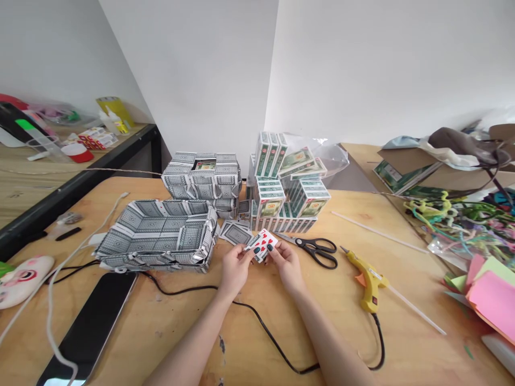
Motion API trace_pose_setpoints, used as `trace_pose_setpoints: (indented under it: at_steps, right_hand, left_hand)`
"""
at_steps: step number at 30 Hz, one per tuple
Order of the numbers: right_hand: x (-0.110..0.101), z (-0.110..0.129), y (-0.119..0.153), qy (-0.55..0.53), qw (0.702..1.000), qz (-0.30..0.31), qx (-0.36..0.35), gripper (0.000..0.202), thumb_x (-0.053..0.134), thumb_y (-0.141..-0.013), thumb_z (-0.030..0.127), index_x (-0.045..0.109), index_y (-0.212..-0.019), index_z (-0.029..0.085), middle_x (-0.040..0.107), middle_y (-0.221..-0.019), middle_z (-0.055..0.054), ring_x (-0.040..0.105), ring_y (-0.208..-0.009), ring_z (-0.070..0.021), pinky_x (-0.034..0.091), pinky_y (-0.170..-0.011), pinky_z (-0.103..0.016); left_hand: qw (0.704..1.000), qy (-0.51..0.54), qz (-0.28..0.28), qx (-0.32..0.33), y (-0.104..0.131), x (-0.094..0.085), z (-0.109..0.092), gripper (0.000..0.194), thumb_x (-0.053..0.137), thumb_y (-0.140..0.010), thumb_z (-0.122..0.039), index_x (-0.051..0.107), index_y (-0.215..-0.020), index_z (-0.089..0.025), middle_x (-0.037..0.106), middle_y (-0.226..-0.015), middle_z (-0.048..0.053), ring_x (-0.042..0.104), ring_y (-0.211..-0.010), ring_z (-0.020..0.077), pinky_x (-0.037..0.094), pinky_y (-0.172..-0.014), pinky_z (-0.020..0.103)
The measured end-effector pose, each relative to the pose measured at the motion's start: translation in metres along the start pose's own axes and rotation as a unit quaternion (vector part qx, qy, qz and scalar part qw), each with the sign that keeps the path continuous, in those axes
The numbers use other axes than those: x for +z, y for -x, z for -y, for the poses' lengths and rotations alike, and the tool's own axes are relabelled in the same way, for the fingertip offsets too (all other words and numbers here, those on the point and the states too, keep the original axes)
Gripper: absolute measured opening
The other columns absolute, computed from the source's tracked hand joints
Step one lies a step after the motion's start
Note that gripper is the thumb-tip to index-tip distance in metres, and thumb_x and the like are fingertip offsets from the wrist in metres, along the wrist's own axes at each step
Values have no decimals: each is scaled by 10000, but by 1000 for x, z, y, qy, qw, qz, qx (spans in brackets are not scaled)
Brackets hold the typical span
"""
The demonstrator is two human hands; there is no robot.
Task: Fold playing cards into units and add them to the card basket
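Note:
Between my hands is a playing card (263, 242) with red hearts, its face up and part of its patterned back showing as if folded; whether more cards lie under it I cannot tell. My left hand (238, 264) pinches its left side, and my right hand (286, 262) pinches its right side. Just behind my left hand, several loose playing cards (236, 232) lie back up. A tray built from folded cards (161, 236) stands to the left. Stacked boxes of cards (277, 201) rise behind my hands. Black-handled scissors (319, 251) lie right of my right hand.
A yellow glue gun (369, 284) lies at right with glue sticks (416, 308) nearby. Its black cable (265, 327) crosses the front. At left are a phone (90, 327) and a white cable (52, 300). A box-like card construction (203, 179) stands behind the tray.

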State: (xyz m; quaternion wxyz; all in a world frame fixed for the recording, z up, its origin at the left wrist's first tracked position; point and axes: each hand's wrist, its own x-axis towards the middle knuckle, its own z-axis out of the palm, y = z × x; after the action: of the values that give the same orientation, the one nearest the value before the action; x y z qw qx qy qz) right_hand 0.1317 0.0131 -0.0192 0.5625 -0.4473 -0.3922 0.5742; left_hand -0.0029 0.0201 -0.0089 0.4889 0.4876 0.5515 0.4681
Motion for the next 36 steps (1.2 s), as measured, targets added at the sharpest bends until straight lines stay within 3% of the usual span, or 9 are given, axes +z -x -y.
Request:
trace_pose_setpoints:
  at_steps: [5, 9, 13, 16, 22, 25, 28, 32, 36]
  right_hand:
    - [1, 1, 1, 22, 1000, 3, -9, 249, 586, -731, 431, 558, -722, 184, 575, -629, -4, 502, -544, -130, 407, -554, -258]
    - [3, 3, 2, 30, 999, -23, -17, 270, 564, -737, 452, 590, -763, 185, 568, -652, -6, 482, -560, -132, 399, -549, -252]
    - [5, 6, 3, 33, 999, -17, 3, 256, 585, -721, 440, 586, -724, 184, 532, -602, 13, 437, -504, -110, 366, -494, -235]
    - [9, 7, 6, 32, 999, 10, 18, 241, 588, -724, 425, 573, -689, 187, 508, -560, 24, 426, -475, -105, 346, -462, -232]
    - [20, 3, 12, 33, 999, 4, 14, 207, 567, -744, 397, 587, -725, 192, 529, -583, 20, 447, -494, -113, 369, -478, -238]
    - [24, 4, 16, 35, 999, -25, -13, 208, 544, -765, 356, 618, -878, 199, 614, -779, -16, 528, -682, -155, 423, -625, -266]
    - [26, 6, 17, 22, 999, -39, -11, 235, 539, -761, 333, 614, -942, 204, 629, -913, -36, 548, -820, -195, 429, -734, -303]
    - [29, 2, 20, -6, 999, -52, 10, 238, 540, -737, 323, 603, -926, 192, 630, -903, -36, 556, -827, -201, 439, -749, -307]
    - [36, -4, 27, -6, 991, -135, 22, 250, 482, -752, 334, 565, -924, 172, 607, -832, -16, 543, -745, -163, 445, -673, -264]
  left_hand:
    - [1000, -29, 2, 3, 0, 0, -1, 239, 585, -691, -357, 506, -607, -148, 516, -517, -29, 466, -492, 101, 333, -475, 196]
    - [998, 19, 61, -6, 2, 3, -3, 213, 578, -703, -354, 486, -691, -162, 533, -563, -31, 499, -497, 110, 369, -475, 205]
    - [996, 55, 59, 36, 6, 6, -3, 290, 553, -744, -319, 487, -986, -174, 594, -835, 24, 557, -666, 123, 428, -576, 216]
    - [997, 25, 29, 68, 7, 6, -2, 286, 498, -791, -326, 488, -1039, -184, 574, -991, 65, 549, -836, 155, 434, -687, 241]
    - [998, -11, -21, 53, 5, 3, -2, 197, 437, -816, -368, 494, -845, -181, 545, -729, 5, 498, -621, 125, 392, -552, 216]
    - [999, 13, -18, 46, 4, 2, -3, 176, 457, -798, -351, 471, -748, -183, 475, -607, -34, 444, -534, 104, 354, -493, 198]
    - [999, 44, 6, 26, 4, 1, -3, 128, 466, -779, -301, 490, -789, -176, 469, -597, -40, 432, -513, 95, 348, -479, 191]
    - [998, 67, 16, 11, 5, 3, -1, 196, 437, -776, -246, 514, -934, -161, 529, -704, -4, 490, -598, 110, 400, -534, 201]
    - [997, 75, 3, 1, 11, 9, 0, 131, 410, -778, -229, 489, -868, -175, 519, -646, -28, 479, -546, 99, 401, -498, 192]
